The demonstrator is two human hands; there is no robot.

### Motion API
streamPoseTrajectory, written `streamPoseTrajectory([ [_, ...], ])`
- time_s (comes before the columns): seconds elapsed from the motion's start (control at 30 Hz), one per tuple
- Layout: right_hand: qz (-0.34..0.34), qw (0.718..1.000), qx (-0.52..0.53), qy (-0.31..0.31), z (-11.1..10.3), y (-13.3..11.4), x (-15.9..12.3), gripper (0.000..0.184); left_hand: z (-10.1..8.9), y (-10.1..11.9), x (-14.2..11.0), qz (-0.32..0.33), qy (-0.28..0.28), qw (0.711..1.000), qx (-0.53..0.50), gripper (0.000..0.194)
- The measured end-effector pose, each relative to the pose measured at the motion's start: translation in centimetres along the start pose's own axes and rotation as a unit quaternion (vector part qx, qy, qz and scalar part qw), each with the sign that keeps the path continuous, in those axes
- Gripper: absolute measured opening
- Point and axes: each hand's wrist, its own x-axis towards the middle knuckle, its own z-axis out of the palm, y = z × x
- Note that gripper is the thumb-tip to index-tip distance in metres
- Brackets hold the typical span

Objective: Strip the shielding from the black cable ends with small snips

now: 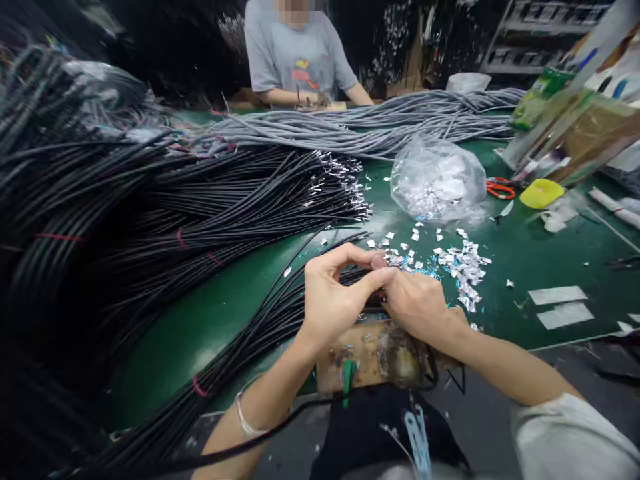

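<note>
My left hand (336, 290) and my right hand (417, 301) meet at the centre, above the front of the green table. Thumb and forefinger of the left are pinched together against the right hand's fingers. The right hand is curled closed. Whatever lies between the fingertips is too small or hidden to make out. Under and beside the left hand runs a bundle of black cables (255, 337), tied with a red band (199, 385). A wooden block (333, 367) with a green clip-like piece (348, 373) sits at the table edge below my hands.
Silvery foil scraps (467, 270) and blue bits lie beyond my right hand. A clear plastic bag (437, 179), orange-handled scissors (500, 188) and a yellow piece (542, 193) stand further back. Black cables (240, 193) pile up left; grey cables (320, 133) cross behind. A person (305, 60) sits opposite.
</note>
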Motion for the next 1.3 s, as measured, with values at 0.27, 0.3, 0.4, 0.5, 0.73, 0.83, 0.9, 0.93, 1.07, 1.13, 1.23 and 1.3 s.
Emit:
streamPoseTrajectory([
  [0.27,-0.002,1.000,0.003,-0.025,0.3,-0.1,-0.2,0.022,-0.3,0.0,0.0,0.007,0.007,1.000,0.013,0.012],
  [0.3,-0.001,1.000,0.004,-0.026,0.4,-0.1,-0.3,0.023,-0.2,0.0,0.0,0.007,0.008,1.000,0.013,0.012],
  [0.4,-0.002,0.999,0.012,-0.036,0.4,0.0,-0.3,0.028,-0.2,0.0,0.1,0.006,0.012,1.000,0.014,0.014],
  [0.5,0.008,0.998,0.030,-0.058,0.3,0.3,-0.1,0.044,-0.8,-0.3,0.8,-0.004,-0.005,0.999,0.037,0.015],
  [0.73,0.164,0.972,0.101,-0.133,0.7,3.2,0.7,0.080,-5.1,-3.1,4.2,-0.005,0.060,0.952,0.299,0.025],
  [0.83,0.207,0.958,0.129,-0.150,1.5,4.3,0.8,0.075,-6.1,-5.7,5.1,-0.019,0.026,0.907,0.421,0.022],
  [0.9,0.226,0.950,0.139,-0.165,1.9,4.7,0.9,0.068,-6.0,-7.6,5.3,-0.030,-0.013,0.881,0.473,0.023],
  [0.93,0.233,0.947,0.141,-0.173,2.0,4.8,1.0,0.063,-5.7,-8.4,5.3,-0.026,-0.019,0.875,0.483,0.024],
  [1.07,0.247,0.936,0.147,-0.204,2.5,4.9,1.0,0.044,-4.6,-10.5,4.8,-0.008,-0.064,0.869,0.490,0.020],
  [1.13,0.254,0.931,0.163,-0.208,2.8,5.1,1.0,0.038,-4.4,-10.6,4.6,0.004,-0.065,0.870,0.489,0.016],
  [1.23,0.275,0.918,0.213,-0.189,3.4,5.5,1.1,0.033,-4.1,-9.8,4.5,0.033,-0.035,0.876,0.480,0.020],
  [1.3,0.290,0.908,0.251,-0.168,3.6,5.9,1.4,0.029,-3.4,-8.7,4.6,0.060,-0.022,0.884,0.463,0.023],
])
